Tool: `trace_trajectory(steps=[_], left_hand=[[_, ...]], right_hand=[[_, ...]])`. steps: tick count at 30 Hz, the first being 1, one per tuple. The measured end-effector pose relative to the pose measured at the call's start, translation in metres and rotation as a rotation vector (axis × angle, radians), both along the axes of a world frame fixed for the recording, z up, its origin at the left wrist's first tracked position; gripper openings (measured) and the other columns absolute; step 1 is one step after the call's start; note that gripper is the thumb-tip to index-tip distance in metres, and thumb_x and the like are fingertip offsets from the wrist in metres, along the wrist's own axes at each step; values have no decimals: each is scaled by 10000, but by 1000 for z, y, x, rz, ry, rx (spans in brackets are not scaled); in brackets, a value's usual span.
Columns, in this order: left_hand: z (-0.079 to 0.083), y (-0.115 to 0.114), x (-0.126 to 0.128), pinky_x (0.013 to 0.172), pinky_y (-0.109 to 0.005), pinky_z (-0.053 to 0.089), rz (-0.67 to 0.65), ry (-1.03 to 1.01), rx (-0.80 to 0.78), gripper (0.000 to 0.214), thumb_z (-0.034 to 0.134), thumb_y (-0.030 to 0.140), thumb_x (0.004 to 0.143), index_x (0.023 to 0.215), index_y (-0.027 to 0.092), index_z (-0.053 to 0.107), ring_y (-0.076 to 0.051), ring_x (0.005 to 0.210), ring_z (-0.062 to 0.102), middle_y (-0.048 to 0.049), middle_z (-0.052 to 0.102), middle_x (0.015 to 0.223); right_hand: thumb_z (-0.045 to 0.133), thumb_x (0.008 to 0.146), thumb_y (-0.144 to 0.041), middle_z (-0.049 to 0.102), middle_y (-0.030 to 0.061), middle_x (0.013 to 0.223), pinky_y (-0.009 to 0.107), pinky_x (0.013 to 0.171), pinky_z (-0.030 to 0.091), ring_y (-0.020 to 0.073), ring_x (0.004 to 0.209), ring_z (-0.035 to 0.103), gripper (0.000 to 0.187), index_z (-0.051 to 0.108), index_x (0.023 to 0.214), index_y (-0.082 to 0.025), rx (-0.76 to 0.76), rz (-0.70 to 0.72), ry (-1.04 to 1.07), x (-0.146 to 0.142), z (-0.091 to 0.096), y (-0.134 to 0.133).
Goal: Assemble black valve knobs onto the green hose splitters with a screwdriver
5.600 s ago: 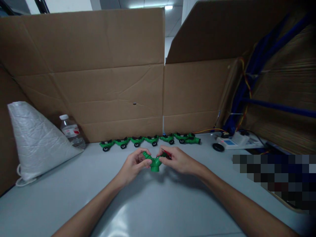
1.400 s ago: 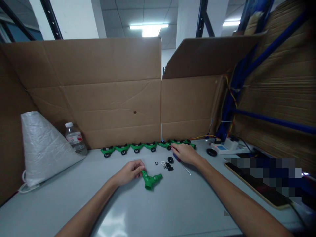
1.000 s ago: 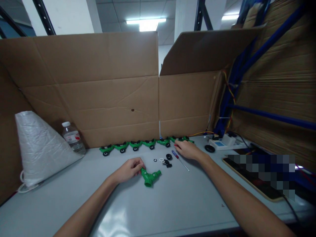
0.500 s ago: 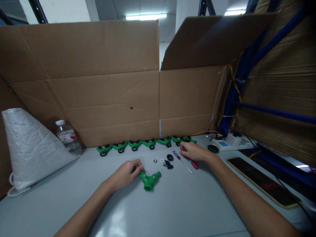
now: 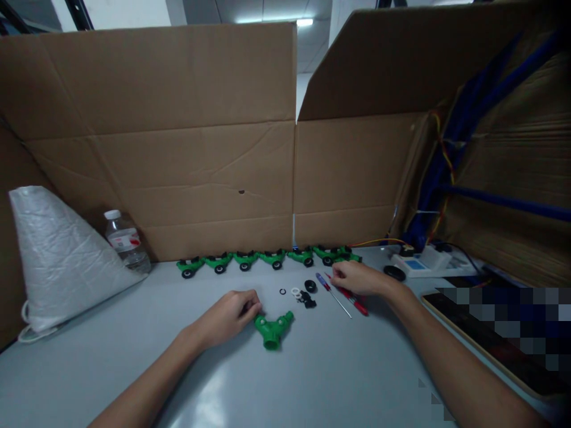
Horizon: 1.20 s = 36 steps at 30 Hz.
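A green Y-shaped plastic fitting [image 5: 272, 334] lies on the table with its wide mouth facing me. My left hand [image 5: 236, 315] rests at its upper left arm, fingers curled closed; their tips are hidden, so I cannot see what they grip. My right hand [image 5: 357, 278] is closed in a pinch over a slim red-handled tool [image 5: 359, 306], whose upper part the fingers partly cover. Left of that tool lies a screwdriver [image 5: 330, 288] with a blue and red handle. Small black parts [image 5: 307, 300], a white ring [image 5: 295, 292], a black ring [image 5: 310, 286] and a thin black ring [image 5: 282, 292] sit between my hands.
Several green fittings with black parts [image 5: 245, 260] stand in a row along the cardboard wall [image 5: 200, 172]. A white bag [image 5: 66, 273] and a bottle [image 5: 127, 244] are at left. At right are a black ring [image 5: 394, 273], a power strip [image 5: 419, 264] and a phone [image 5: 464, 333].
The view has shifted slightly. My right hand and the red-handled tool have moved a little right and nearer to me. My left hand stays beside the fitting.
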<state>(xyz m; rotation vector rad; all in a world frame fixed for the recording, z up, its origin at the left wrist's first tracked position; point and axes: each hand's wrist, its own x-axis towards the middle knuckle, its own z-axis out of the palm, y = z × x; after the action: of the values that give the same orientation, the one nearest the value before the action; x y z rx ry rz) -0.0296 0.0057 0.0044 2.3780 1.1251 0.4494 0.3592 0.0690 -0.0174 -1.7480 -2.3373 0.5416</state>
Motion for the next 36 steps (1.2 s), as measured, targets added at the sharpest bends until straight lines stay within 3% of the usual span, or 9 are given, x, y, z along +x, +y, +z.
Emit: trace_trajectory(steps=[10,15,20,26,32,36], left_hand=[[0,4,-7,668,-273,386,68,31,139,346,423,425,1088,906,210,624,-176,691,571,-19,644,778],[2,12,-16,633,-276,358,226,40,225,275,461,395,1062,900,228,607,-188,652,570,-16,647,745],[-6,25,-29,673,-294,375,386,67,264,142,475,335,1035,993,236,568,-217,705,612,-30,665,794],[-14,38,-41,650,-291,341,508,-12,396,126,519,307,985,907,251,436,-199,667,542,6,578,773],[-15,48,-47,620,-284,288,532,-101,450,340,522,305,956,691,246,317,-170,599,442,42,439,609],[-13,47,-45,692,-279,385,524,-263,460,329,530,254,899,649,241,317,-181,714,588,-4,625,712]], right_hand=[[544,1033,-451,717,83,851,297,630,366,202,736,625,343,629,828,-191,64,-9,-4,-15,8,-6],[567,1005,-326,694,51,801,277,597,351,185,698,609,210,568,831,-208,34,9,-26,-13,5,-8],[551,967,-218,687,46,777,273,581,348,170,643,586,130,576,841,-202,15,3,-3,-8,3,-7],[480,1036,-262,731,90,897,297,669,367,218,773,648,158,601,949,-211,298,-35,-11,-6,4,-2],[405,1078,-286,753,108,1037,323,673,343,255,859,676,205,602,1075,-227,571,-289,-6,2,9,4],[424,1078,-314,746,119,1002,333,636,306,260,817,664,207,603,1105,-214,675,-435,-34,4,14,0]])
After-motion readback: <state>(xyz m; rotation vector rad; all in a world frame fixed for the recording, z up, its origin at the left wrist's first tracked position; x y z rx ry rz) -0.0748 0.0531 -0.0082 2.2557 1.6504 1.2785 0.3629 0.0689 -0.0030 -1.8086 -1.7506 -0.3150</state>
